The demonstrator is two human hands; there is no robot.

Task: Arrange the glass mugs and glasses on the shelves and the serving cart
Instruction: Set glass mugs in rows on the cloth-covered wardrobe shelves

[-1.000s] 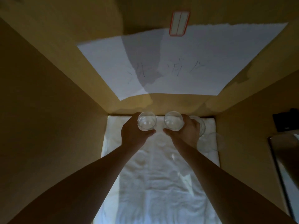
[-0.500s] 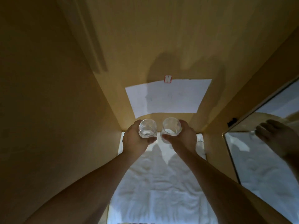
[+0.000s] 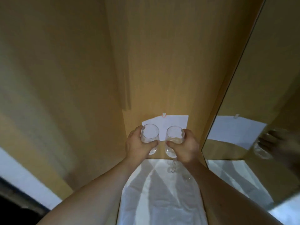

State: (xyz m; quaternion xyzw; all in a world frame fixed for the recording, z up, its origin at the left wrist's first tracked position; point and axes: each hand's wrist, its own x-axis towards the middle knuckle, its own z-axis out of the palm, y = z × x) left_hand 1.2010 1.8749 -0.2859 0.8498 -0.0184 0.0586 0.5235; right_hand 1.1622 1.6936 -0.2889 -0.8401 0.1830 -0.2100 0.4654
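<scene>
Left hand: we see the left hand point(image 3: 138, 147) reaching forward into a wooden cabinet, its fingers and thumb wrapped round the bowl of a clear glass.
Left glass: the left glass point(image 3: 150, 135) is held upright, its round rim facing us, raised above the cloth below.
Right hand: the right hand point(image 3: 185, 147) mirrors the other, with thumb and fingers curled round the bowl of a second glass.
Right glass: the right glass point(image 3: 174, 138) is a stemmed wine glass; its stem and foot hang below the hand, over the cloth. We cannot tell whether the foot touches it.
Spacing: the two glasses sit side by side, close together but apart.
Cloth: a white cloth point(image 3: 162, 192) covers the shelf surface under both forearms.
Paper: a white paper sheet point(image 3: 175, 121) is fixed to the wooden back panel point(image 3: 162, 62) behind the glasses, with a small red-edged tag point(image 3: 164, 114) at its top.
Mirror: a mirrored panel point(image 3: 259, 127) on the right reflects the paper, the cloth, and a blurred hand with a glass.
</scene>
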